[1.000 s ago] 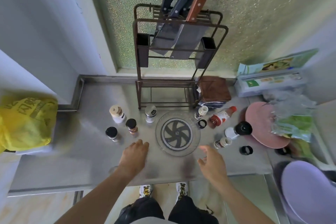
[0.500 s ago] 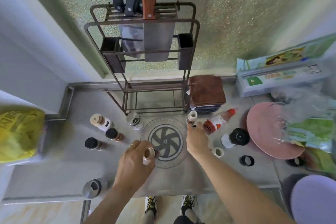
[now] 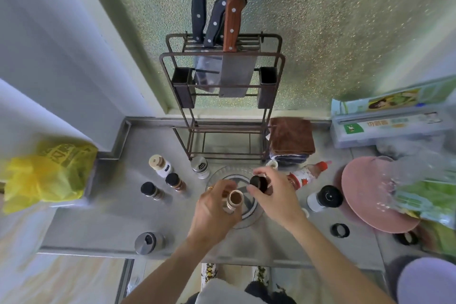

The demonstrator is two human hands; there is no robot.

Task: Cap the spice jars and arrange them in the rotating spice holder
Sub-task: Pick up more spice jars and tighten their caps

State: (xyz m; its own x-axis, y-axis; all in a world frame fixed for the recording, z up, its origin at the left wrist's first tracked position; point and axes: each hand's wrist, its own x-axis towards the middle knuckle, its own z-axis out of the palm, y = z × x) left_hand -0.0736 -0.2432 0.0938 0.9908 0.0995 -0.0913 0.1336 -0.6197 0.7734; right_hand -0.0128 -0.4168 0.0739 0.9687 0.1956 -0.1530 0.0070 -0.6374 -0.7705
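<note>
**Cap poised beside the open jar**

While the left hand (image 3: pixel 212 210) grips an uncapped spice jar (image 3: pixel 234 201) over the rotating holder (image 3: pixel 249 215), the right hand (image 3: pixel 276 195) pinches a dark cap (image 3: pixel 258 182) just beside the jar's mouth, not yet on it. Fingers of both hands are curled and clamped, left round the jar body, right round the cap rim. Brown powder shows at the open mouth.

Risks, as I judge them: the jar is held slightly tilted, so a bump from the cap could spill powder onto the holder. A cap set on crooked would cross-thread or sit loose. The holder turns, so pressing down on it while capping could swing it.

Around: three capped jars (image 3: pixel 158 190) stand toward the left side of the surface, a metal-topped shaker (image 3: pixel 200 166) near the rack's foot. A red-nozzled bottle (image 3: pixel 308 175) lies on its side past the right hand, a black-lidded white jar (image 3: pixel 324 197) beyond it. A loose black ring (image 3: pixel 340 230) lies near the front edge. The knife rack (image 3: pixel 222 96) stands at the back edge, close behind the holder, and would crowd tall jars turned that way.
</note>
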